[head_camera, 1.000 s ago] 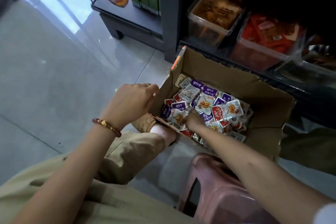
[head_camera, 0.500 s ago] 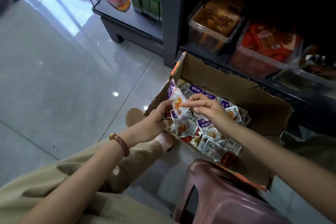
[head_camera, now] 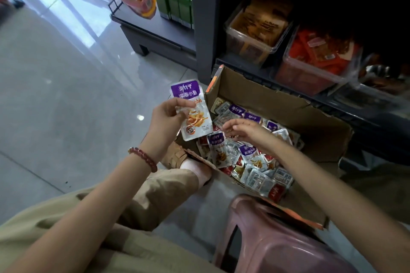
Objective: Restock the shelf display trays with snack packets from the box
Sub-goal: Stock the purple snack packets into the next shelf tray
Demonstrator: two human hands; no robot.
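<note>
Glossy purple-and-white foil covered the flat, rectangular snack packet [head_camera: 190, 109], which we saw pinched between the thumb and curled fingers of the left hand [head_camera: 165, 118], raised at the 9 o'clock edge of the torn cardboard box [head_camera: 288, 106]. The right hand [head_camera: 246, 132] hovered over the heaped packets [head_camera: 250, 155] inside, its fingers loosely spread and holding nothing. Clear rigid plastic trays [head_camera: 248, 50] sat on the shelf at the box's 12 o'clock.

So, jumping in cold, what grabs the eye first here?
The purple-topped packet pinched in the left grip, held up beside the cardboard box. That box sits on the floor, heaped with small packets, below two clear shelf trays of orange and red snacks.
</note>
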